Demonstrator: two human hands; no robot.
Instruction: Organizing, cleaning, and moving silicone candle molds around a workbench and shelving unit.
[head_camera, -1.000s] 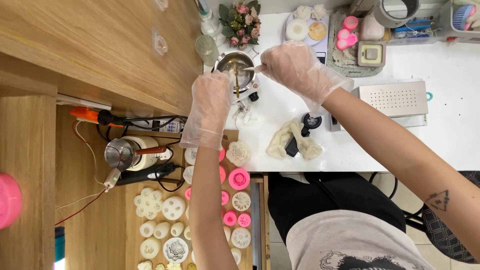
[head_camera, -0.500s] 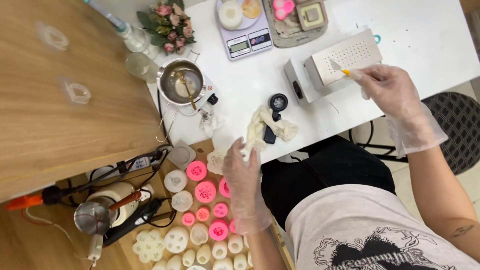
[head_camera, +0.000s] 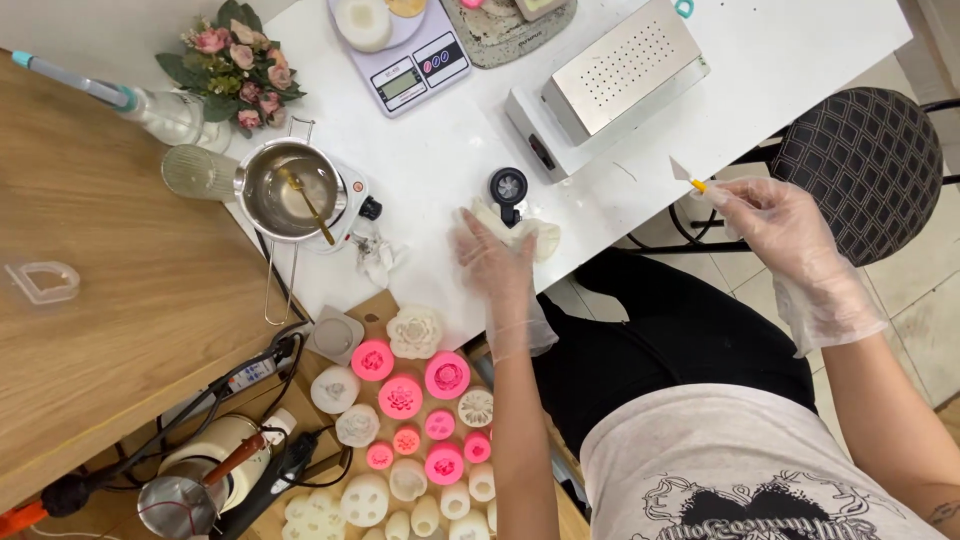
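Where the left hand (head_camera: 495, 262) lies: right of the pot (head_camera: 290, 190), flat on a crumpled cloth (head_camera: 535, 238), palm down.
Left grip: fingers spread and loose, closed round nothing; it presses or touches the cloth only.
Right hand (head_camera: 775, 228): far right of the pot, out past the bench (head_camera: 440, 150) edge, raised over a stool (head_camera: 870, 160).
Right grip: fingertips pinched tight on a small tool (head_camera: 690, 180).
Tool: thin, with a yellow neck and a pale pointed tip; what kind it is I cannot tell.
Step in hand: seemingly a pause for wiping or cleaning, one hand at the cloth, the other holding the tool clear.
Next move calls for: bringing tool and cloth together, with the point turned away from the thin glove.
Gloves: clear, wrinkled plastic on both hands.
Cloth: soft, cream, bunched, touching a black round knob (head_camera: 509, 187) on its far side.
Pot: shiny steel, round, long wire handle, a stick resting inside.
Moulds (head_camera: 447, 375): below the pot, pink and white, rubbery, flower-shaped.
Box (head_camera: 620, 65): right of the pot, perforated metal.
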